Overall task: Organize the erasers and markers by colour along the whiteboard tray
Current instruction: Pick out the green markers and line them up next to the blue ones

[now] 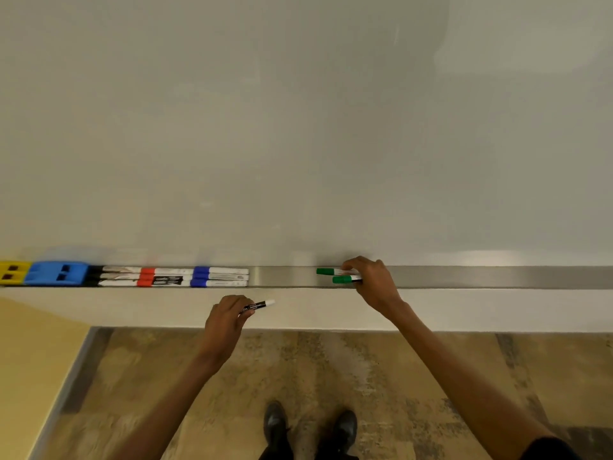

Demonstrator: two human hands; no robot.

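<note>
A metal whiteboard tray [481,277] runs across the view. At its left lie a yellow eraser [11,272] and a blue eraser [56,273]. Beside them lie rows of black-capped markers [116,276], red-capped markers [162,276] and blue-capped markers [219,276]. My right hand [373,283] rests in the tray, fingers closed on two green-capped markers [335,275] that point left. My left hand [227,322] hovers below the tray and grips a marker with a black label [258,306], its white end pointing right.
The whiteboard [298,127] fills the upper view. A pale wall strip [497,310] lies under the tray. A yellow wall panel [30,360] stands at the left. My two black shoes [310,423] stand on the mottled floor.
</note>
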